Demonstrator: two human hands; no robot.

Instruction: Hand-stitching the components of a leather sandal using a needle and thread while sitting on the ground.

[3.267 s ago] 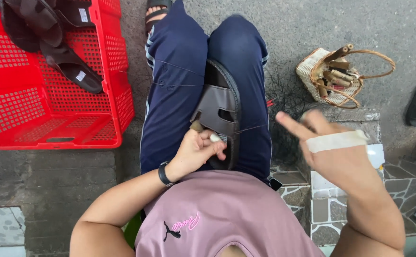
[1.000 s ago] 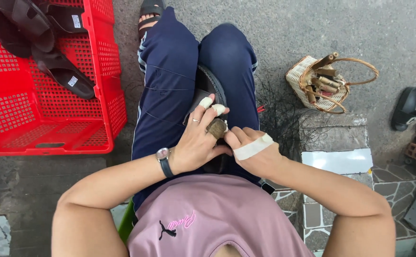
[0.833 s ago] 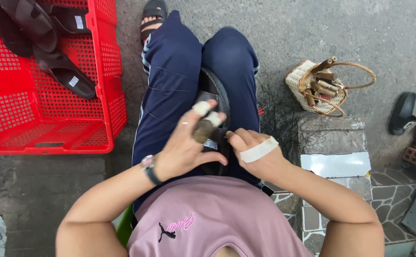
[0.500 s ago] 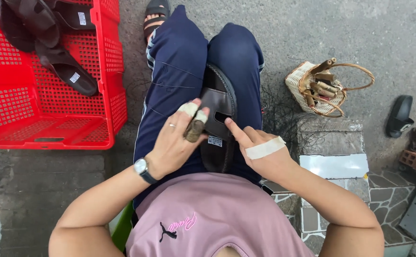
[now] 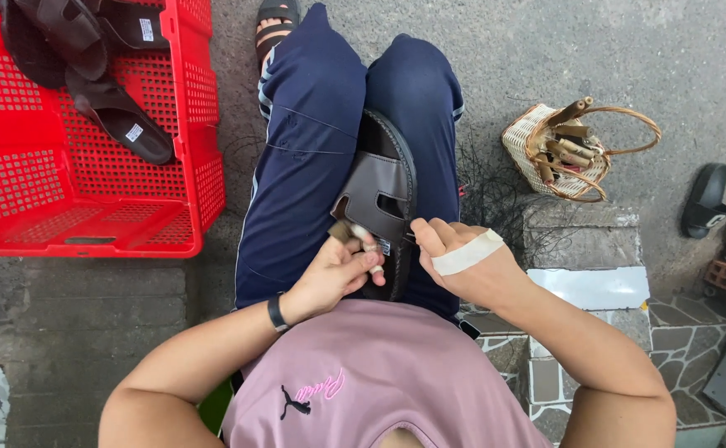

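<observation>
Sitting with the sandal (image 5: 382, 199) resting on the lap, between the knees. Left hand (image 5: 336, 274) curling shut around a small brown tool (image 5: 343, 231), touching the sandal's near strap. Right hand (image 5: 454, 261), taped, pinching the sandal's edge. Best keeping the sandal steady and working slowly.

Dark brown sandal (image 5: 382, 195) lies lengthwise on the lap, seemingly sole-down.

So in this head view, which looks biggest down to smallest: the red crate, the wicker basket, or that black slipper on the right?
1. Red crate
2. Wicker basket
3. Black slipper
</observation>
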